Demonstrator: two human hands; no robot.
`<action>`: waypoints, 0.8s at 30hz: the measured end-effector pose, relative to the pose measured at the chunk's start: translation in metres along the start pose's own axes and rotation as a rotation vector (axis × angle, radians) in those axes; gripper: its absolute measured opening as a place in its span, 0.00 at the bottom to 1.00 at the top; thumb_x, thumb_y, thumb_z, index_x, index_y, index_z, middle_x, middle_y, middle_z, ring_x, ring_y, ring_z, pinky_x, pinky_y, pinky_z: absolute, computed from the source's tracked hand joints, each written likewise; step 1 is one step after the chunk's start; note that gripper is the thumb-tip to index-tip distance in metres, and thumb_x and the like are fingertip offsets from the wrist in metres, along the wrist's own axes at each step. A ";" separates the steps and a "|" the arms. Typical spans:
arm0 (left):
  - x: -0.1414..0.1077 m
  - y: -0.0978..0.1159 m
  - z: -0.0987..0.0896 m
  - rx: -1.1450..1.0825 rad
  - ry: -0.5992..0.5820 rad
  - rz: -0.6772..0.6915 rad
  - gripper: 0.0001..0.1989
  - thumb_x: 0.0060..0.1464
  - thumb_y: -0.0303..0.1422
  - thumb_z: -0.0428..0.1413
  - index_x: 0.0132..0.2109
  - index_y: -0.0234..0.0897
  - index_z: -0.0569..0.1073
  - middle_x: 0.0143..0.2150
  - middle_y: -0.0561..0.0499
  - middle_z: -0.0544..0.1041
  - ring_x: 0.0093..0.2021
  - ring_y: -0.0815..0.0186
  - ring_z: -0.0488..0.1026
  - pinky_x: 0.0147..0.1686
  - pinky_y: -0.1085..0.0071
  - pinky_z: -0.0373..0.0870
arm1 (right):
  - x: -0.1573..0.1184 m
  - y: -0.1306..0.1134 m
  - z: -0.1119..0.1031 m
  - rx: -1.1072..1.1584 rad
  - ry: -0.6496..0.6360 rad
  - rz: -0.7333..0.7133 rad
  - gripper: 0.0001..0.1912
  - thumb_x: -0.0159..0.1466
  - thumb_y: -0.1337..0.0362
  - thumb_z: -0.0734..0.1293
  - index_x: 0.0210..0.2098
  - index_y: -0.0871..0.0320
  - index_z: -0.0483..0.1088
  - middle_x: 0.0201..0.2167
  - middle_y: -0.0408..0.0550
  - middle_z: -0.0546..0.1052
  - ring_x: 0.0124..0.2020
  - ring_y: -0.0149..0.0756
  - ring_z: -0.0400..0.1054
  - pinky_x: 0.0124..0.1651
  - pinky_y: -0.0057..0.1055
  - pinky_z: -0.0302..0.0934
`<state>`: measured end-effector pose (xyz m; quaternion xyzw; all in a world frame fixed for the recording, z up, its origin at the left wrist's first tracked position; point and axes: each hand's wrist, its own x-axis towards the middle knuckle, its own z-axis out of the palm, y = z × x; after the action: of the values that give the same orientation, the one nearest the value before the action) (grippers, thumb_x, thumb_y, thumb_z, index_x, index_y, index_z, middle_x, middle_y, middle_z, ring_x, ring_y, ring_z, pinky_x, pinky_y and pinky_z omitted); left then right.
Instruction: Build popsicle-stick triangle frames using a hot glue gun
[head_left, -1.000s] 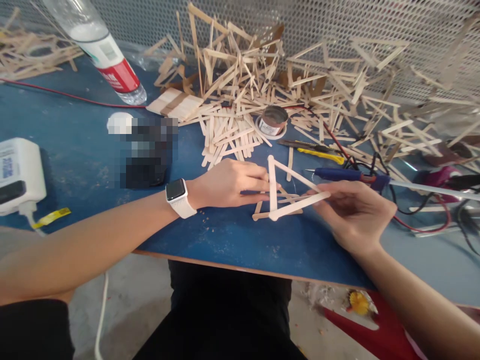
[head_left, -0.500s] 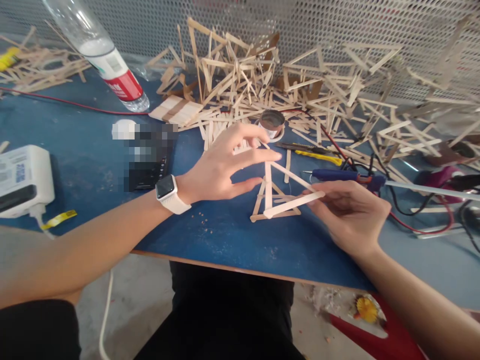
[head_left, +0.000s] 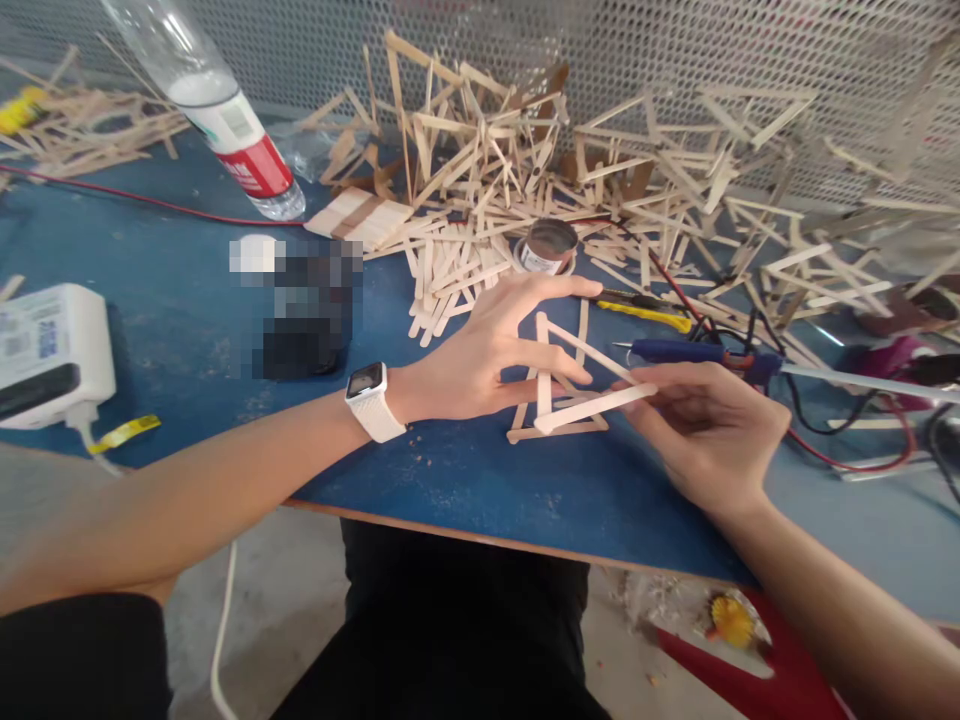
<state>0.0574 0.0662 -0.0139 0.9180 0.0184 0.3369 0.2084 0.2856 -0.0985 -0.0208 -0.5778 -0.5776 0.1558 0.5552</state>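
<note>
On the blue table (head_left: pixel 187 320), the right hand (head_left: pixel 709 430) pinches one corner of a popsicle-stick frame (head_left: pixel 562 385) of joined triangles, while the left hand (head_left: pixel 487 350), fingers spread, steadies its upright stick, so the frame seems partly built.

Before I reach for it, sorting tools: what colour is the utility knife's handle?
Yellow, with black trim: the utility knife shows best in the head view.
</note>
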 end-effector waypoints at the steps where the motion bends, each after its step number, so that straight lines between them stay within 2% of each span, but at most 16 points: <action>1: -0.001 -0.002 0.001 -0.010 0.008 0.019 0.09 0.70 0.34 0.63 0.51 0.53 0.86 0.77 0.46 0.66 0.79 0.46 0.62 0.77 0.37 0.59 | 0.001 -0.001 0.000 0.003 -0.003 -0.003 0.13 0.61 0.67 0.83 0.44 0.49 0.84 0.34 0.42 0.88 0.32 0.35 0.84 0.37 0.27 0.82; 4: -0.001 -0.001 0.004 -0.027 -0.003 0.013 0.06 0.69 0.34 0.64 0.50 0.49 0.85 0.76 0.43 0.66 0.79 0.45 0.60 0.78 0.37 0.57 | 0.002 -0.003 0.000 0.003 -0.006 0.001 0.14 0.60 0.67 0.83 0.44 0.49 0.84 0.34 0.41 0.88 0.31 0.35 0.84 0.36 0.26 0.81; 6: 0.000 0.002 0.004 -0.033 0.017 -0.010 0.09 0.68 0.35 0.65 0.54 0.48 0.82 0.76 0.42 0.66 0.79 0.45 0.60 0.78 0.37 0.57 | 0.002 -0.003 0.000 0.001 -0.007 0.008 0.14 0.60 0.65 0.84 0.44 0.48 0.83 0.34 0.42 0.87 0.31 0.36 0.84 0.36 0.28 0.82; 8: 0.000 0.006 0.004 -0.054 0.092 -0.061 0.14 0.67 0.37 0.66 0.58 0.46 0.78 0.73 0.39 0.68 0.76 0.46 0.64 0.75 0.40 0.64 | 0.002 -0.003 0.000 0.014 0.000 0.011 0.13 0.61 0.65 0.83 0.44 0.48 0.83 0.34 0.42 0.87 0.31 0.37 0.84 0.35 0.29 0.82; 10: -0.001 0.008 0.003 -0.089 0.205 -0.148 0.13 0.66 0.37 0.67 0.53 0.41 0.75 0.63 0.38 0.73 0.65 0.51 0.73 0.64 0.50 0.76 | 0.001 -0.002 0.000 0.030 0.001 0.015 0.12 0.63 0.65 0.82 0.45 0.48 0.83 0.34 0.42 0.87 0.32 0.37 0.85 0.36 0.29 0.82; 12: -0.004 0.007 0.000 -0.131 0.231 -0.203 0.10 0.66 0.35 0.66 0.43 0.39 0.72 0.47 0.45 0.76 0.48 0.61 0.76 0.48 0.63 0.77 | 0.000 0.001 0.001 0.031 0.002 0.005 0.12 0.63 0.66 0.81 0.45 0.48 0.83 0.35 0.42 0.88 0.32 0.37 0.85 0.36 0.29 0.82; 14: -0.008 0.004 -0.003 -0.123 0.118 -0.172 0.11 0.68 0.34 0.63 0.37 0.38 0.71 0.37 0.52 0.74 0.36 0.67 0.72 0.37 0.70 0.72 | -0.001 0.004 0.001 0.019 0.015 -0.015 0.12 0.63 0.66 0.81 0.46 0.49 0.83 0.35 0.43 0.88 0.32 0.37 0.85 0.37 0.28 0.82; 16: -0.013 0.001 -0.006 -0.059 -0.052 -0.075 0.12 0.72 0.35 0.60 0.37 0.37 0.75 0.32 0.54 0.75 0.30 0.70 0.71 0.32 0.72 0.68 | -0.002 0.006 0.001 0.011 0.028 -0.029 0.13 0.63 0.67 0.82 0.46 0.49 0.84 0.35 0.43 0.88 0.32 0.35 0.85 0.37 0.26 0.82; 18: -0.017 -0.002 -0.007 0.052 -0.149 0.037 0.10 0.76 0.36 0.56 0.49 0.37 0.80 0.34 0.52 0.80 0.30 0.69 0.75 0.31 0.72 0.68 | -0.002 0.007 0.000 0.007 0.028 -0.030 0.13 0.63 0.67 0.81 0.47 0.49 0.84 0.35 0.43 0.88 0.32 0.34 0.85 0.37 0.25 0.82; 20: -0.021 -0.004 -0.006 0.168 -0.195 0.112 0.15 0.78 0.36 0.52 0.63 0.37 0.77 0.37 0.51 0.84 0.31 0.68 0.79 0.31 0.71 0.69 | -0.001 0.006 -0.001 0.006 0.014 -0.029 0.12 0.64 0.66 0.81 0.46 0.50 0.84 0.35 0.43 0.88 0.32 0.35 0.85 0.36 0.25 0.81; 21: -0.023 -0.005 -0.006 0.218 -0.208 0.132 0.17 0.79 0.35 0.51 0.67 0.36 0.73 0.37 0.51 0.85 0.31 0.67 0.80 0.31 0.71 0.70 | 0.000 0.004 -0.001 0.006 0.003 -0.025 0.12 0.64 0.66 0.81 0.46 0.50 0.83 0.34 0.43 0.87 0.32 0.36 0.85 0.35 0.26 0.82; 24: -0.025 -0.007 -0.004 0.293 -0.231 0.150 0.16 0.79 0.34 0.50 0.65 0.32 0.74 0.34 0.52 0.84 0.29 0.65 0.80 0.28 0.69 0.69 | 0.002 0.001 -0.002 -0.012 -0.016 -0.004 0.11 0.64 0.65 0.81 0.45 0.50 0.83 0.34 0.43 0.88 0.31 0.38 0.85 0.35 0.30 0.83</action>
<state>0.0362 0.0699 -0.0287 0.9699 -0.0252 0.2375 0.0475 0.2884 -0.0977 -0.0202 -0.5788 -0.5841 0.1559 0.5474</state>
